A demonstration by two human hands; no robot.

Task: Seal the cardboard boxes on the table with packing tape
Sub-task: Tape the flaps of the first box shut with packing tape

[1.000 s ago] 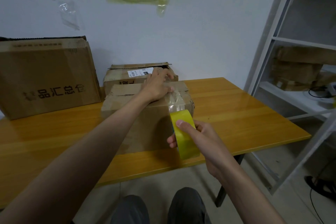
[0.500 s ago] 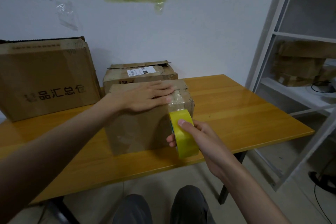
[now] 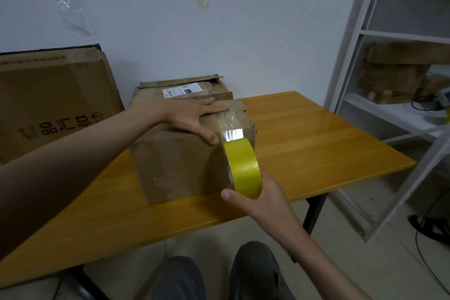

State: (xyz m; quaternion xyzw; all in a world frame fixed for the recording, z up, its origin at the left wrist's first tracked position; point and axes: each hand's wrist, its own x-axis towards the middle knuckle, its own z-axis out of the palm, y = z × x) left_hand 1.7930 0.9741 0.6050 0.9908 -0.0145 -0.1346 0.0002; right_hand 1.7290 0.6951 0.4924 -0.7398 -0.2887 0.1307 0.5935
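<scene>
Head view: a person's two bare arms reach over a yellow wooden table [image 3: 316, 134] set against a white wall.
Near box: a brown cardboard box [image 3: 180, 165] stands on the table near its front edge, top flaps closed.
Left hand: the left hand [image 3: 192, 118] lies flat on the box top, fingers straight and spread, thumb at the top front edge just beside the tape strip.
Tape roll: a yellow tape roll [image 3: 243, 168] stands on edge against the box's front right corner.
Tape strip: a clear strip [image 3: 230, 126] runs from the roll up over the edge and across the top.
Right hand: the right hand [image 3: 260, 198] grips the roll from below, thumb curled at its lower rim.
Other boxes: a smaller labelled box [image 3: 185, 91] sits just behind; a large printed box [image 3: 53, 97] stands at the left.
Shelf: a white shelf unit [image 3: 394, 61] at the right holds more cardboard.
</scene>
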